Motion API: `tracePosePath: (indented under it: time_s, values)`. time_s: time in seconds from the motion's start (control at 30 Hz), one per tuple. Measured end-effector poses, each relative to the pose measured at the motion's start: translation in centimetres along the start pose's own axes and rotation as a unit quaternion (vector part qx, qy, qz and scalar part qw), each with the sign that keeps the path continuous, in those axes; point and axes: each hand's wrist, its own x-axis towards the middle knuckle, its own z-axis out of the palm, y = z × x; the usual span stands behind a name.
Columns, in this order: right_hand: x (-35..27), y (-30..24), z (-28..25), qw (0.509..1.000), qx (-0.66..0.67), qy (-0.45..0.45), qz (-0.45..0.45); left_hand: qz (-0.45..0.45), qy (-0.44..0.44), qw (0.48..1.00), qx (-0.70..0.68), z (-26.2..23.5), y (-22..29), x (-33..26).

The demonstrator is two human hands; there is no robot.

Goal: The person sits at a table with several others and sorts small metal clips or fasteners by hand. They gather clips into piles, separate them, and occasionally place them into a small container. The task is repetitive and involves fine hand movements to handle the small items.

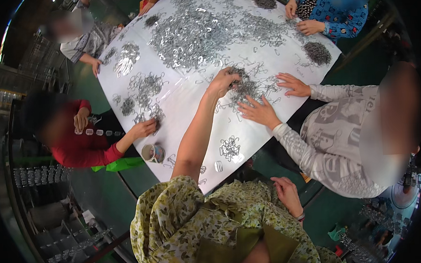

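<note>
Landmark: dark wire pile (247,90), right of centre on the white table (182,97). Left hand (225,80) is on its left edge, fingers bent narrow and down into the wires. Can't tell if a piece is pinched; fingertips are buried. Right hand (288,194) is well to the near side of the pile, off the table by the lap, fingers loosely bent, nothing visible in it.

Main risk: snagging. The pieces look hooked and cross each other, so lifting one could drag a clump out. Slow pull and a small shake would probably help.

Second: collision. Nearer co-worker hand (257,111) is flat at the near-right edge of the pile, farther co-worker hand (293,84) just right of it. Two people in one pile: a sideways sweep could bump fingers or poke one with a wire end.

Third: mixing. Big shiny heap (191,37) lies beyond and left of the pile, with loose wires (250,60) scattered at the pile's far side. A wide rake could blend them.

Fourth: sleeve. The loose flowered sleeve (169,198) is near-left of the pile, with the cup (159,154) left of it; an elbow swing could catch the cup.
</note>
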Motion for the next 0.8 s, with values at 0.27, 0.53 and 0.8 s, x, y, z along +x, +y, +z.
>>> tracePosePath:
  time_s: [0.27, 0.53, 0.8]
  values:
    - [-0.8, 0.6, 1.8, 1.000, -0.003, -0.001, -0.012, 0.000, 0.028, 0.999, -0.035, 1.3, 1.9, -2.8]
    - [0.0, -0.4, 1.6, 1.000, -0.005, -0.017, -0.023, -0.028, 0.011, 0.999, -0.042, 1.1, -2.9, -0.2]
    - [0.3, -0.5, -0.5, 0.999, -0.010, -0.034, -0.011, 0.016, -0.010, 0.999, -0.047, 4.4, 1.3, 1.4]
